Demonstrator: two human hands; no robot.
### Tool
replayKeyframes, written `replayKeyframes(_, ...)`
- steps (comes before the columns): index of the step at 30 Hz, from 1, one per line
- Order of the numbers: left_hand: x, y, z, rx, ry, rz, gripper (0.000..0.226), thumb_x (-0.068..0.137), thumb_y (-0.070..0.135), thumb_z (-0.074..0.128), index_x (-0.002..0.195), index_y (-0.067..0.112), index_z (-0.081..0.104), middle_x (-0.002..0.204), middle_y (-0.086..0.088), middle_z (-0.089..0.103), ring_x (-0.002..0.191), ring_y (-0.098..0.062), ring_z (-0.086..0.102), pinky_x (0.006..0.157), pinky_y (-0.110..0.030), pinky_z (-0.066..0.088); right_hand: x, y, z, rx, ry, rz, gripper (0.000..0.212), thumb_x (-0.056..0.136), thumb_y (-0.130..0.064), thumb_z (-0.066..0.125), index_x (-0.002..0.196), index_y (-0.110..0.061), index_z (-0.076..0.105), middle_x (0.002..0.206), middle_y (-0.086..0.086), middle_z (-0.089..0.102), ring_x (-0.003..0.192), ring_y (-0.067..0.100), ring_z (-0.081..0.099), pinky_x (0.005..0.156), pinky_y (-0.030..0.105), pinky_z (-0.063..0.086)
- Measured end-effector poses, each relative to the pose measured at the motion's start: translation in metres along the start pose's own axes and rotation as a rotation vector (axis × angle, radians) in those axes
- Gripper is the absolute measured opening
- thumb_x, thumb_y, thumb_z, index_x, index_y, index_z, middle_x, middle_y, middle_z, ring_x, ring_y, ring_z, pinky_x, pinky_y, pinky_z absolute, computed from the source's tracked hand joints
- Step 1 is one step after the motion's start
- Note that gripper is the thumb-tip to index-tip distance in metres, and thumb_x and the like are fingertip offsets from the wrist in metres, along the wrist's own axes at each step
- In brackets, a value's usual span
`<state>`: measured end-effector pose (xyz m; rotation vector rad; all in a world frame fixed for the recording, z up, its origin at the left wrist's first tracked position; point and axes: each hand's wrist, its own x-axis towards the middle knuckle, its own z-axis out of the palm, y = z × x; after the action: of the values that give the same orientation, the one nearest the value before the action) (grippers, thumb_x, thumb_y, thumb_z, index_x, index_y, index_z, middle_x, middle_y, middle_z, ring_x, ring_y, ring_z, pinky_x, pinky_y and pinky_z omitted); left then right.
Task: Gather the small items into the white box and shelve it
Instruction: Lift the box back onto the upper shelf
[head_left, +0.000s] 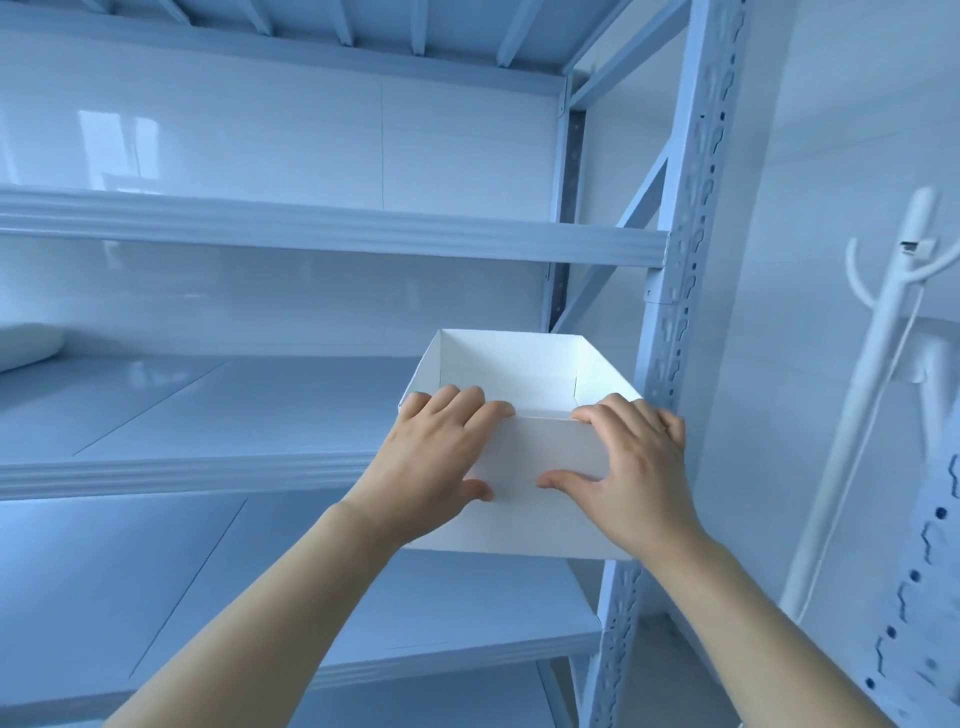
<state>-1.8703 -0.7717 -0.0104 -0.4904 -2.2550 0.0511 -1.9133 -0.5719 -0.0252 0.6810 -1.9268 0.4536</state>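
The open white box (540, 452) is at the right end of the middle shelf board (208, 415), its near wall sticking out past the shelf's front edge. My left hand (441, 457) grips the near wall's left corner, fingers curled over the rim and thumb low on the front. On the right corner my right hand (639, 467) holds the same way. From this angle the inside bottom of the box is hidden, so I see no small items.
The metal rack's perforated right upright (680, 291) stands just right of the box. More shelves run above (332, 234) and below (311, 597). A white bundle (26, 343) lies far left on the middle shelf. A white coat stand (878, 332) is at the right.
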Motion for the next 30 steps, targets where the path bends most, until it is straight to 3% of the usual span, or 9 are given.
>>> replayKeyframes(3, 0.003, 0.026, -0.017, 0.007, 0.019, 0.013, 0.072, 0.053, 0.036, 0.086, 0.113, 0.02, 0.051, 0.089, 0.004, 0.052, 0.08, -0.02, 0.046, 0.074, -0.029, 0.026, -0.009, 0.006, -0.032, -0.005, 0.031, -0.015, 0.059, 0.049, -0.049, 0.084, 0.091, -0.019, 0.056, 0.081, -0.004, 0.058, 0.08, 0.022, 0.055, 0.077, 0.026, 0.022)
replayKeyframes(11, 0.017, 0.082, -0.058, 0.042, 0.041, 0.075, 0.073, 0.054, 0.036, 0.086, 0.116, 0.02, 0.052, 0.091, 0.003, 0.054, 0.08, -0.019, 0.046, 0.074, -0.03, 0.034, -0.019, 0.023, -0.095, 0.011, 0.095, -0.018, 0.06, 0.051, -0.048, 0.085, 0.093, -0.019, 0.055, 0.082, -0.003, 0.058, 0.082, 0.017, 0.046, 0.078, 0.025, 0.021)
replayKeyframes(14, 0.026, 0.092, -0.073, 0.051, 0.079, 0.089, 0.074, 0.052, 0.037, 0.086, 0.116, 0.021, 0.052, 0.09, 0.004, 0.055, 0.08, -0.018, 0.046, 0.073, -0.028, 0.029, -0.013, 0.028, -0.113, 0.006, 0.125, -0.04, 0.06, 0.052, -0.047, 0.085, 0.095, -0.02, 0.053, 0.083, -0.003, 0.058, 0.083, 0.016, 0.043, 0.079, 0.024, 0.021)
replayKeyframes(30, 0.093, 0.076, -0.098, 0.133, 0.224, 0.128, 0.075, 0.053, 0.037, 0.087, 0.117, 0.022, 0.053, 0.087, 0.005, 0.053, 0.076, -0.018, 0.045, 0.072, -0.028, 0.027, 0.059, 0.055, -0.119, -0.024, 0.317, -0.126, 0.054, 0.059, -0.054, 0.073, 0.098, -0.022, 0.052, 0.085, -0.004, 0.059, 0.085, 0.015, 0.045, 0.082, 0.024, 0.025)
